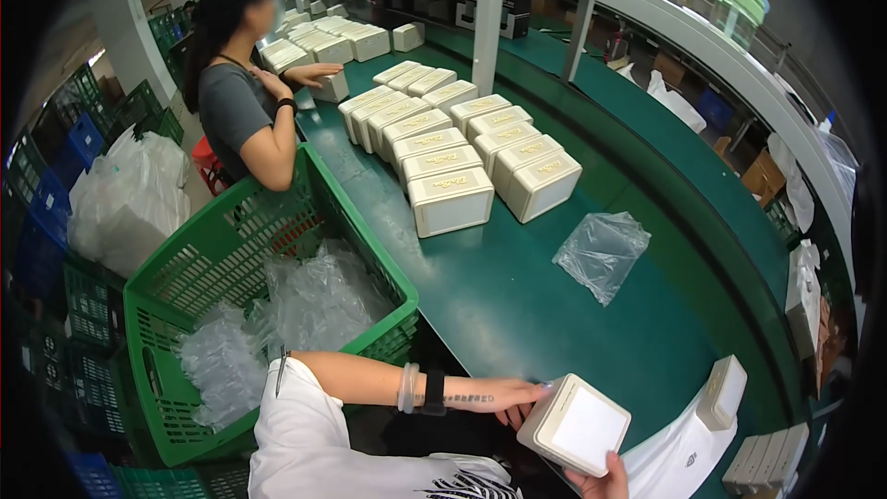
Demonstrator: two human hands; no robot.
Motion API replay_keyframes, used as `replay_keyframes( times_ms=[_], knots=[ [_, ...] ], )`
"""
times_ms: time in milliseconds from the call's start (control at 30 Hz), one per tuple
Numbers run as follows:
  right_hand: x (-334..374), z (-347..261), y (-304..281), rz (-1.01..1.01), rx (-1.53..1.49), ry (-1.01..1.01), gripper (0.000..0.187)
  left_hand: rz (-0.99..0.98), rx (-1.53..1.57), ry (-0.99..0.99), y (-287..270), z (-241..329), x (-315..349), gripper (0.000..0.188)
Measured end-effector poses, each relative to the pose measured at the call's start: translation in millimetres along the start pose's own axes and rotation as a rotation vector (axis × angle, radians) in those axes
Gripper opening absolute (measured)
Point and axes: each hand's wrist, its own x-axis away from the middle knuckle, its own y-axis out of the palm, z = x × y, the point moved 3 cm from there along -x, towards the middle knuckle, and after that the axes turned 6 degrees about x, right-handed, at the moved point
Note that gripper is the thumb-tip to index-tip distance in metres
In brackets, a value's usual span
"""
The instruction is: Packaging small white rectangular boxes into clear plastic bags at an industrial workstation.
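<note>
A cream box-shaped unit [584,425] with a white front panel is tilted between my two hands, above the near edge of the green bench. My left hand [517,399] grips its upper left side, thumb along the top edge. On its lower right corner, my right hand [601,480] holds on with fingers partly behind it. Just right of it, a white printed cloth or bag [679,448] lies on the bench, with another cream box [721,393] standing on its far end. A crumpled clear plastic bag [602,254] lies flat farther up the bench.
Rows of cream boxes [450,200] stand along the green bench [480,296]. A green crate [370,333] with clear plastic bags is at my left. Beyond it, a co-worker in grey [236,111] rests a hand on a box. More boxes [767,460] stand at lower right.
</note>
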Motion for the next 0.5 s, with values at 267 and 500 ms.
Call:
replay_keyframes(
  times_ms=[267, 500],
  knots=[
    [-21, 35, 17, 0.069, -0.173, -0.117, 0.054, -0.022, 0.010, -0.047, 0, -9, 2, 0.074],
    [-25, 36, 25, 0.045, -0.115, -0.137, 0.050, 0.080, -0.032, -0.085, -11, -24, -5, 0.080]
  ],
)
